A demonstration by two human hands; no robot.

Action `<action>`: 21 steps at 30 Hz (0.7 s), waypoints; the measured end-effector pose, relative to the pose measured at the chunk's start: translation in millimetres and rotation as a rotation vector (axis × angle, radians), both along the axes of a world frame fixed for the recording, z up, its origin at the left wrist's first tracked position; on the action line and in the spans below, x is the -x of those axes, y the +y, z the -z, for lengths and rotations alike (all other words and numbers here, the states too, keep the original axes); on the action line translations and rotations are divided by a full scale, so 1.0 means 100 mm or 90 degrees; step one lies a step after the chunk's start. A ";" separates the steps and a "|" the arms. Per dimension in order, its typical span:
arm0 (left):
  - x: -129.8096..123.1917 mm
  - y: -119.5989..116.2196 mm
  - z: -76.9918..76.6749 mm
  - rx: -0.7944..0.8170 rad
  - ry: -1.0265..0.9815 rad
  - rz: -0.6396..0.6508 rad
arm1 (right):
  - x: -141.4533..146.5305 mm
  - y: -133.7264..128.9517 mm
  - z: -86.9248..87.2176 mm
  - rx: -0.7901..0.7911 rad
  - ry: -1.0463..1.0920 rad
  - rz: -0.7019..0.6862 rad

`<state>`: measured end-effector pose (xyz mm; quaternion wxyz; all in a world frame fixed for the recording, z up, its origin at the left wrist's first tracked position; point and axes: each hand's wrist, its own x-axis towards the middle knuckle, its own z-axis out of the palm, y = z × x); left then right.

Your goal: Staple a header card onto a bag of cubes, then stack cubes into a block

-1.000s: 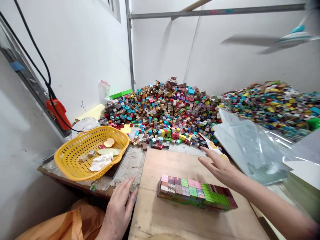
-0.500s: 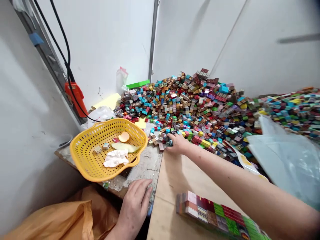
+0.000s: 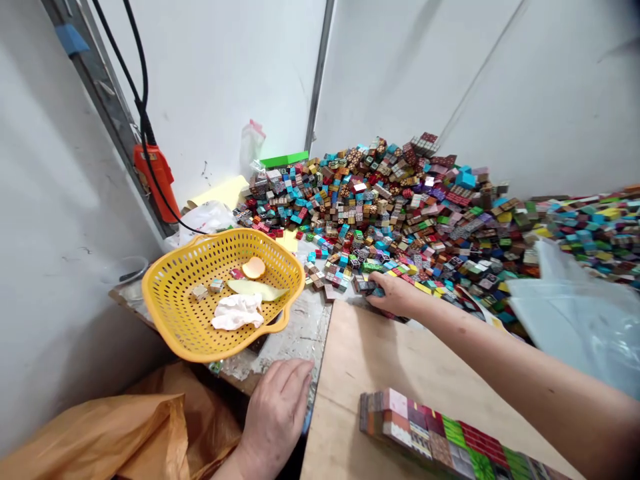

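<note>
My right hand (image 3: 393,295) reaches to the near edge of a large heap of small patterned blocks (image 3: 370,207). Its fingers are closed around a few dark grey blocks (image 3: 364,285) at the board's far edge. Beside the wooden board, my left hand (image 3: 280,407) rests at the table edge, holding nothing, with its fingers loosely extended. On the board (image 3: 345,373) lies a tight row of colourful blocks (image 3: 440,433), below my right forearm.
A yellow perforated basket (image 3: 170,333) at left holds a fruit peel, crumpled tissue and two small blocks. Clear plastic bags (image 3: 575,320) lie at right. An orange bag (image 3: 125,433) hangs at lower left. An orange device (image 3: 155,180) with black cables is by the wall.
My right hand has moved right along the heap's front edge and now has grey blocks in its fingers. My left hand stays nearly still. The view has shifted slightly.
</note>
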<state>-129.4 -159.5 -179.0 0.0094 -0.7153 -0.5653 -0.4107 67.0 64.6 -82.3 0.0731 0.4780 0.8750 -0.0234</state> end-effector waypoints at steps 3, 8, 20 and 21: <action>0.00 0.00 0.02 -0.004 0.002 0.001 | -0.17 -0.14 -0.03 0.015 0.002 0.001; -0.01 -0.02 0.04 -0.010 0.009 0.002 | -0.34 -0.36 -0.06 0.020 -0.011 0.014; -0.01 0.00 0.01 -0.023 0.009 -0.002 | 0.56 0.14 0.24 -0.051 0.003 0.045; -0.01 0.00 0.01 -0.021 0.007 -0.001 | 0.58 0.16 0.27 -0.057 0.001 0.044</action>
